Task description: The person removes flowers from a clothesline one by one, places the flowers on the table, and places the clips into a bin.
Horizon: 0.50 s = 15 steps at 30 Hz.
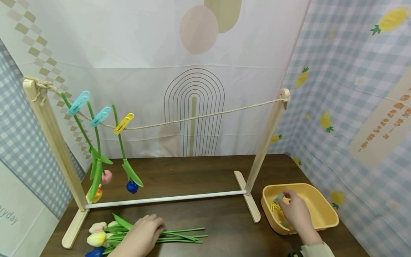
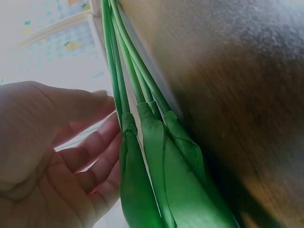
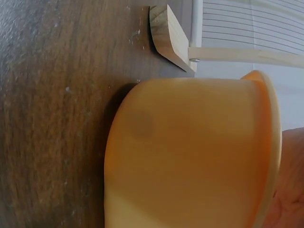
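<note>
On the table, relaxed left hand touches green-stemmed tulips; right hand unclear.

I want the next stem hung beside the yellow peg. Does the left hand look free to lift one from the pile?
Probably yes: the left hand already rests on the loose tulip stems lying on the table, with nothing over them.

left hand: flat, fingers relaxed | right hand: fingers curled, reaching down
</note>
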Available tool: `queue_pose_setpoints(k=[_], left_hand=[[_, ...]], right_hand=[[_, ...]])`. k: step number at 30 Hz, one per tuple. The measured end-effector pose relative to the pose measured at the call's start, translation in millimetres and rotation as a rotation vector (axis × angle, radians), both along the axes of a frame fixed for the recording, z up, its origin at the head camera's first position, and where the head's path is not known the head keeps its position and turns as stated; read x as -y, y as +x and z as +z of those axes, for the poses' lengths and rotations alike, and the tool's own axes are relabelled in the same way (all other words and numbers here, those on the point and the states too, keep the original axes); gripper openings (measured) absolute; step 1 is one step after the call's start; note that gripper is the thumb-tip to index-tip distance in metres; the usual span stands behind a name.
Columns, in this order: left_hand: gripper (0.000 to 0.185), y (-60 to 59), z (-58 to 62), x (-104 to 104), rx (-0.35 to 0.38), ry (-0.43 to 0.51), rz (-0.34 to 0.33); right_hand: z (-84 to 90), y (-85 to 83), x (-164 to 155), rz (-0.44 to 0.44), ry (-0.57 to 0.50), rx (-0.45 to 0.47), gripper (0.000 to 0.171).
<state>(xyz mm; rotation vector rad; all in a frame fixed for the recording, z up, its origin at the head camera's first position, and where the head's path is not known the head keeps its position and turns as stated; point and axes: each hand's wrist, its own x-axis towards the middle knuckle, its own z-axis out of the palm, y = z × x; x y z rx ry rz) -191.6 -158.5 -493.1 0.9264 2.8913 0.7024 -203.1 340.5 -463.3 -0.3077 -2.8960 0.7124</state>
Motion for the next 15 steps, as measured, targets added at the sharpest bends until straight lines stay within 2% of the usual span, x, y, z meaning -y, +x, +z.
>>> queue_pose_setpoints(k=[6, 15], left_hand=[[0.007, 0.9, 6.0, -1.7, 0.039, 0.027, 0.003], [0.018, 2.9, 9.7, -5.3, 0.013, 0.035, 0.040]], right_hand=[[4.9, -0.3, 4.8, 0.011, -0.029, -0.006, 0.050], [12.7, -0.8, 26.7, 0.036, -0.067, -0.089, 0.051]])
